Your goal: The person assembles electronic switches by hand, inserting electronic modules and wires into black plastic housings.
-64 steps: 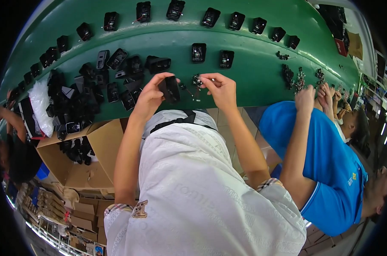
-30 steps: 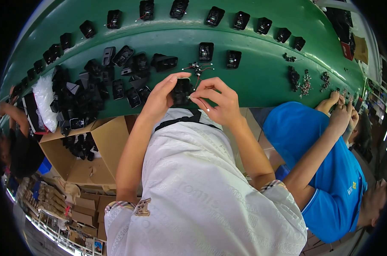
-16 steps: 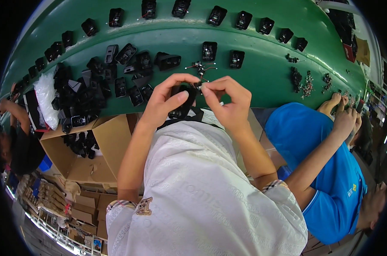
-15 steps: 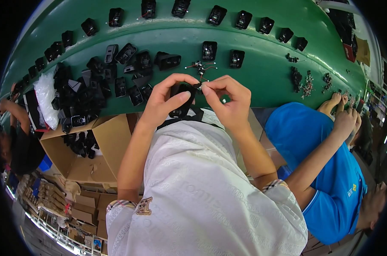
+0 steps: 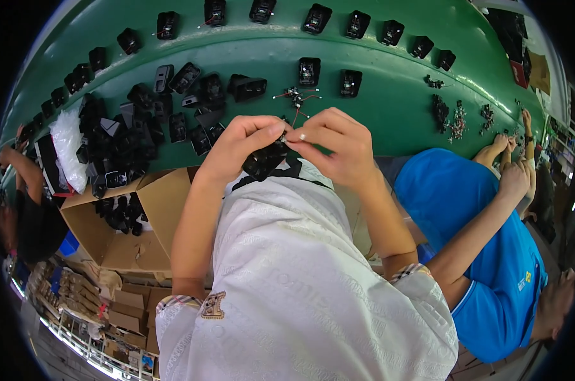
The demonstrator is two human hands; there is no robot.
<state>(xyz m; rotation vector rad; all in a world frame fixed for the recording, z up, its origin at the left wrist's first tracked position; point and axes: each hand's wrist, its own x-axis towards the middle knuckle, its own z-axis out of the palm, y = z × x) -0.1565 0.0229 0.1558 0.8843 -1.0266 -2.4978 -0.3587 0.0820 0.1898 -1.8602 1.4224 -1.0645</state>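
A black plastic housing point(image 5: 264, 161) is gripped in my left hand point(image 5: 238, 145), tilted close to my shirt at the table's near edge. My right hand point(image 5: 336, 145) is closed in a pinch at the housing's upper right edge, on a thin wired part that leads up from the fingertips. A small white connector shows by those fingers. Just beyond both hands lies a small bunch of wired parts point(image 5: 294, 97) with red and black leads and white plugs. Further back stand two black housings, one point(image 5: 309, 72) left of the other point(image 5: 350, 82).
Black housings form a long row point(image 5: 316, 19) along the green table point(image 5: 389, 76). A heap of housings point(image 5: 135, 120) lies left, by a clear plastic bag point(image 5: 68, 146) and an open cardboard box point(image 5: 154, 209). Right are small-part piles point(image 5: 457, 120) and a co-worker in blue point(image 5: 452, 184).
My left hand has turned the housing, so more of it shows below the fingers. My right hand has shifted slightly left and down against it. Another arm appears at the far right.
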